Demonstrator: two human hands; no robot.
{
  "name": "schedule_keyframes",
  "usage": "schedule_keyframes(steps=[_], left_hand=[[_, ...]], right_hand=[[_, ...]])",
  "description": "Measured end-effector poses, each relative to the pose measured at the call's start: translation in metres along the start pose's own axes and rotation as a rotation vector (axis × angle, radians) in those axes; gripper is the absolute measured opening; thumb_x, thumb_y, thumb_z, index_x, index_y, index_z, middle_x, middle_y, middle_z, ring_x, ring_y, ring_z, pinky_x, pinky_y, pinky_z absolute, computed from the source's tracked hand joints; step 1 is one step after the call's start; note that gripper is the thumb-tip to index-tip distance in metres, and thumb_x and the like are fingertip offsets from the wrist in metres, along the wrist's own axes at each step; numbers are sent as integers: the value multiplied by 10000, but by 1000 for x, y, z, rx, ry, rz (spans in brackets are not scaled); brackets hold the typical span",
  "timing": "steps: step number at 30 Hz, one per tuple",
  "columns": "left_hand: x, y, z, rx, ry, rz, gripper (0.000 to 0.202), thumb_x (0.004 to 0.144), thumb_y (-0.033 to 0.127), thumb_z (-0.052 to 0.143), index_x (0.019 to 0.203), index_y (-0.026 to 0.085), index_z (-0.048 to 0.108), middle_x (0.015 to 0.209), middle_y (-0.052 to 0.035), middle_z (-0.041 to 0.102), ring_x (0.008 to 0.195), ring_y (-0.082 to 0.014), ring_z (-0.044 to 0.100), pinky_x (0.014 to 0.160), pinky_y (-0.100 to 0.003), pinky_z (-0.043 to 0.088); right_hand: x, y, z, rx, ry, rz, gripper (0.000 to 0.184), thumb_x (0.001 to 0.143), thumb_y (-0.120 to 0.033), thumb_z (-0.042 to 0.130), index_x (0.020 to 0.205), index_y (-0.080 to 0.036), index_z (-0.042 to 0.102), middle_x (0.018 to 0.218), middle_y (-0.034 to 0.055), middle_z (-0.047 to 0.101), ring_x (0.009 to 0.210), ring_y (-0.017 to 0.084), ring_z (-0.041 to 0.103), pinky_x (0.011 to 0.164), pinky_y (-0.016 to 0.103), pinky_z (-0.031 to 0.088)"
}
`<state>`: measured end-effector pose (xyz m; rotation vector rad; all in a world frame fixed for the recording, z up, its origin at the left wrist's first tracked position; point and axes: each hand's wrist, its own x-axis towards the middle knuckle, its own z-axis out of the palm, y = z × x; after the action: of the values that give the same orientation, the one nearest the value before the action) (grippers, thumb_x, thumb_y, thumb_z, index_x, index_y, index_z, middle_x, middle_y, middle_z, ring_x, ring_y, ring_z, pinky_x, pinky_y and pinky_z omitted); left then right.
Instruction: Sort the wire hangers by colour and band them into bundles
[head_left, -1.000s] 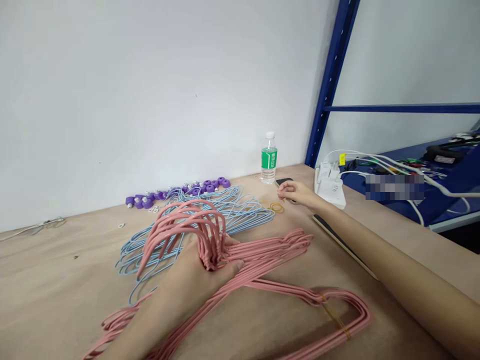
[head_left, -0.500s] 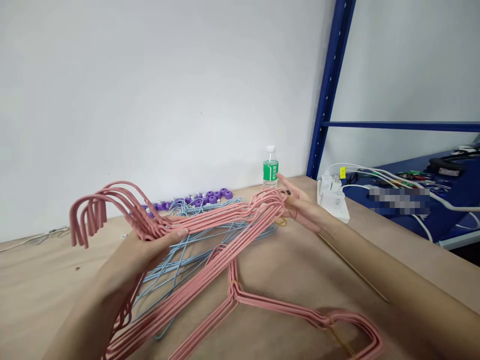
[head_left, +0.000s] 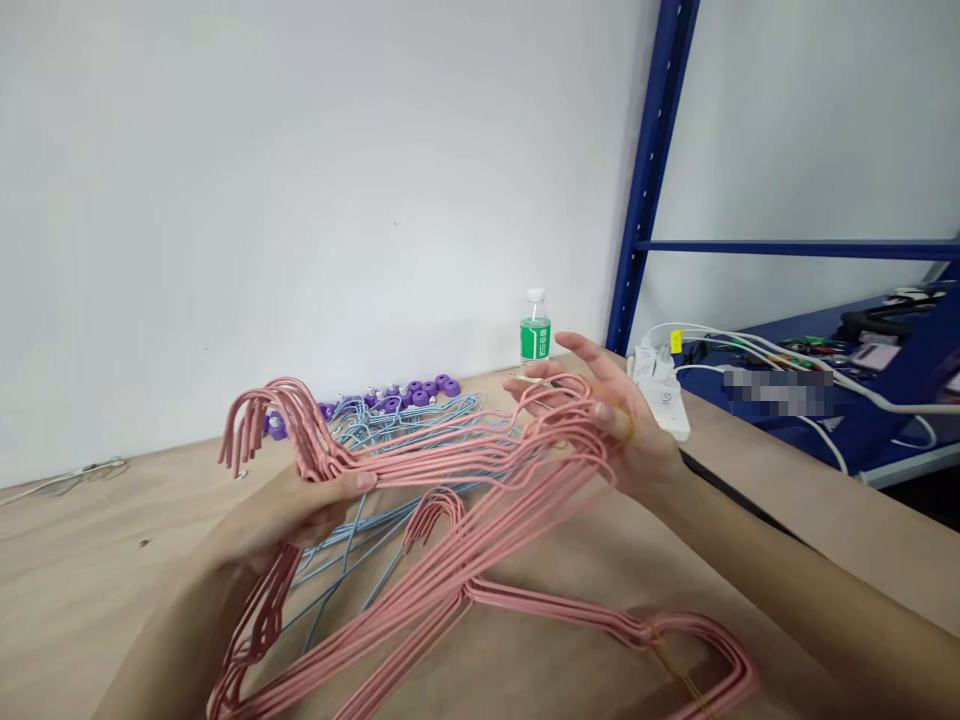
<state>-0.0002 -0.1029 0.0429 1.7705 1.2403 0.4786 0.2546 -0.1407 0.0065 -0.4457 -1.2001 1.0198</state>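
Note:
My left hand is closed round the necks of a bundle of pink wire hangers, lifted off the table with the hooks pointing up and left. My right hand is spread open against the bundle's right shoulder end, a yellow rubber band looped over its fingers. A second pink bundle lies on the table below, tied with a rubber band near its right end.
Blue wire hangers lie behind the pink ones, purple plastic pieces along the wall. A water bottle stands at the back. A white power strip with cables and a blue rack post are to the right.
My left hand lifted the pink bundle off the table. My right hand left the rubber bands near the bottle and came to the bundle's right end, a band on its fingers.

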Motion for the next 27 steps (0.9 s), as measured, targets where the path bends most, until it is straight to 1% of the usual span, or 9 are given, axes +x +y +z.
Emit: schedule_keyframes(steps=[2, 4, 7, 9, 12, 16, 20, 23, 27], left_hand=[[-2, 3, 1, -100, -30, -49, 500, 532, 578, 602, 456, 214, 269, 359, 90, 202, 332, -24, 107, 310, -188, 38], [-5, 5, 3, -225, -9, -69, 552, 482, 586, 648, 435, 202, 253, 356, 95, 188, 327, -11, 101, 311, -175, 19], [-8, 6, 5, -389, 2, -92, 594, 393, 583, 705, 417, 185, 265, 353, 103, 188, 322, 6, 88, 309, -163, 8], [-8, 6, 5, -425, -21, -121, 590, 367, 564, 716, 404, 181, 269, 350, 106, 184, 321, 10, 82, 308, -163, 11], [-4, 5, 5, -364, -30, -152, 566, 406, 525, 684, 379, 187, 232, 343, 102, 166, 327, 7, 91, 317, -172, 25], [2, 8, 10, -231, 0, -125, 489, 461, 458, 635, 386, 192, 231, 355, 92, 204, 351, -11, 146, 341, -177, 105], [6, 10, 19, -192, 188, -15, 335, 513, 437, 617, 495, 183, 401, 446, 49, 400, 433, -72, 364, 388, -185, 257], [9, 9, 23, -39, 331, 46, 289, 562, 452, 577, 558, 181, 478, 482, 20, 489, 443, -106, 423, 385, -209, 303], [9, 10, 24, 126, 430, 122, 224, 598, 396, 507, 546, 178, 497, 475, 11, 518, 393, -114, 426, 379, -232, 344]], right_hand=[[-1, -2, 5, 26, 54, -42, 433, 622, -419, 707, 1002, -324, 522, 956, -8, 630, 998, 231, 581, 857, 419, 461], [2, -4, 7, 19, 85, -65, 422, 652, -537, 631, 1007, -334, 525, 1061, 2, 608, 1073, 244, 534, 890, 453, 435], [7, -6, 7, -37, 65, -59, 587, 634, -712, 494, 1078, -328, 516, 1260, 26, 497, 1192, 270, 422, 917, 491, 400], [9, -6, 6, -37, 53, -62, 660, 594, -738, 504, 1104, -318, 512, 1309, 34, 450, 1216, 282, 387, 922, 499, 393], [9, -1, 7, 19, 78, -86, 619, 579, -671, 588, 1089, -331, 511, 1301, 26, 458, 1194, 281, 415, 912, 496, 403], [15, 11, 17, 118, 228, -170, 460, 580, -454, 707, 981, -331, 518, 1179, -2, 549, 1094, 251, 516, 856, 450, 458], [26, 21, 26, 116, 392, -281, 292, 620, -388, 692, 788, -249, 498, 973, 6, 621, 994, 239, 581, 773, 406, 502], [31, 26, 26, 53, 461, -345, 273, 666, -339, 663, 867, -260, 495, 937, 4, 618, 953, 221, 601, 740, 386, 516], [31, 29, 18, -39, 439, -364, 334, 703, -294, 638, 995, -295, 476, 1098, 8, 562, 950, 200, 601, 747, 368, 520]])
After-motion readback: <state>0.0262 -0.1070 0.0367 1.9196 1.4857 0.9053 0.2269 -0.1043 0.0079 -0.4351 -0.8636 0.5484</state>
